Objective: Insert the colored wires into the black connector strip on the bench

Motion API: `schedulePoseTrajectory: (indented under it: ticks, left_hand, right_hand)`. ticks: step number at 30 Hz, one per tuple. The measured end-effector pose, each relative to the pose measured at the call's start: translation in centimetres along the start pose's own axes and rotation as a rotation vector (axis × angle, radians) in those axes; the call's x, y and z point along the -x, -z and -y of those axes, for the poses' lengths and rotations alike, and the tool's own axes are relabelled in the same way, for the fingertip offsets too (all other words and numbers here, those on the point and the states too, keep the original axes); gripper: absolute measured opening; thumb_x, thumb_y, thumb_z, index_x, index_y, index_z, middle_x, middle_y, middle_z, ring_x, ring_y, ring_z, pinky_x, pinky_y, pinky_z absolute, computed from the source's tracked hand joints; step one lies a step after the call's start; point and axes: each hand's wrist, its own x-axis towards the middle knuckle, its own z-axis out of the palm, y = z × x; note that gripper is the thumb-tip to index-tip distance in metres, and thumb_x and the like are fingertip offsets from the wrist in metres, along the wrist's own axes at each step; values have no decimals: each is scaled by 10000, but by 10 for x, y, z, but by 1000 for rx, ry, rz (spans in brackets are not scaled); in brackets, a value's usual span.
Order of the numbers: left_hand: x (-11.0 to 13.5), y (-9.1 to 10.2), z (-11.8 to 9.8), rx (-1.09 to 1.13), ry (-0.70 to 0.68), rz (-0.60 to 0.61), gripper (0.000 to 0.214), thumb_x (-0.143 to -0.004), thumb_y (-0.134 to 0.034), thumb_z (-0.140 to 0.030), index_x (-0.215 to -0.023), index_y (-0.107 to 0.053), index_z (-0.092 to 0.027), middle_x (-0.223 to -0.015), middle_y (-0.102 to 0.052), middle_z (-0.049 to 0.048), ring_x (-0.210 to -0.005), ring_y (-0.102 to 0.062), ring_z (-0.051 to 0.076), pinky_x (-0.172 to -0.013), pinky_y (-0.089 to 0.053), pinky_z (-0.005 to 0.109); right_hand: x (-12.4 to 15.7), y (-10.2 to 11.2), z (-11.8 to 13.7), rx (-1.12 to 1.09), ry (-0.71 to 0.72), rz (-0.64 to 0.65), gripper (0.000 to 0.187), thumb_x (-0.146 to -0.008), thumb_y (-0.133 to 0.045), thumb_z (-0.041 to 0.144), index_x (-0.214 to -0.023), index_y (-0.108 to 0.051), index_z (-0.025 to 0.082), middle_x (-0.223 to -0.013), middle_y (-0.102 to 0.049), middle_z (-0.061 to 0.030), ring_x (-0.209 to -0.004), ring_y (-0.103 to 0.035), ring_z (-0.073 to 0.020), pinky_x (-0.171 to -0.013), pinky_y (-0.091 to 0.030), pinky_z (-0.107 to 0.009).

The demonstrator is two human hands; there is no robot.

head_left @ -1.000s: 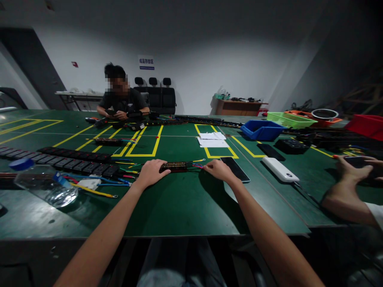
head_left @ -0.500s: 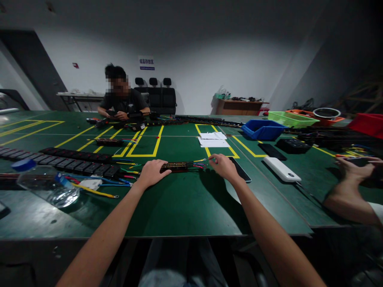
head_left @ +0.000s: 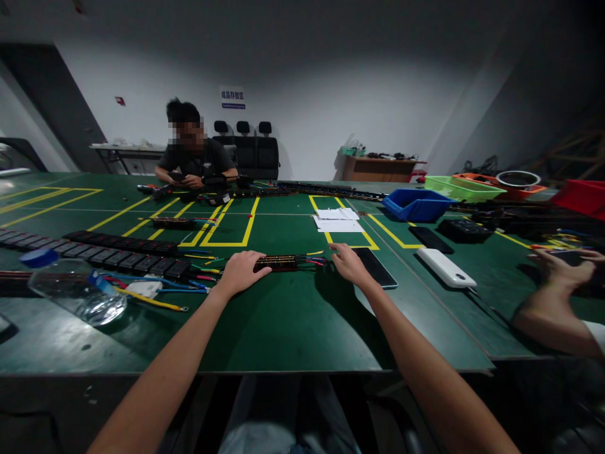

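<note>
My left hand (head_left: 243,272) lies over the left end of a short dark strip with brass-coloured bars (head_left: 280,262), thumb along its near side and fingers over the top, gripping it against the table. Coloured wires (head_left: 312,261) with small ring ends come out of the strip's right end. Just right of those wire ends is my right hand (head_left: 350,263), its fingers loosely bent and slightly apart, with nothing visible between them. Behind this hand lies a dark phone (head_left: 378,268). More coloured leads (head_left: 208,271) pass beside my left hand.
On the left are a water bottle (head_left: 78,290), black socket strips (head_left: 127,258) and a yellow cable (head_left: 155,301). White papers (head_left: 336,221), a blue bin (head_left: 418,205) and a white power bank (head_left: 445,268) lie ahead and right. A co-worker's hand (head_left: 564,271) is at the far right; another person (head_left: 198,161) sits opposite.
My right hand has shifted slightly right, away from the wire ends, and its fingertips have come apart from their pinch. My left hand stays on the strip.
</note>
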Motion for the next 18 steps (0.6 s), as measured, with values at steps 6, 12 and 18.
schedulePoseTrajectory:
  ticks: [6,12,18]
  left_hand:
    - [0,-1,0,-21,-5,12,558,-976,-481,-626,-1264,-665,-186,-1225,-712,106,-1093,-652,295,-943,-495,454]
    - [0,-1,0,-34,-4,6,555,-981,-479,-618,-1281,-661,-188,-1244,-707,104,-1107,-651,295,-947,-493,447]
    - [0,-2,0,-22,-22,-8,559,-983,-474,-624,-1278,-666,-190,-1240,-710,102,-1109,-652,291,-956,-489,443]
  right_hand:
    - [-7,-13,-6,-270,24,-2,443,-882,-442,135,-1225,-722,160,-1248,-721,-118,-1155,-653,-238,-1016,-493,-383]
    - [-8,-10,-8,-529,161,-123,381,-868,-486,209,-1133,-757,178,-1081,-767,-92,-974,-710,-222,-890,-553,-363]
    - [-5,-11,-9,-213,151,-147,350,-871,-521,182,-1119,-767,161,-1070,-772,-113,-959,-714,-238,-929,-533,-369]
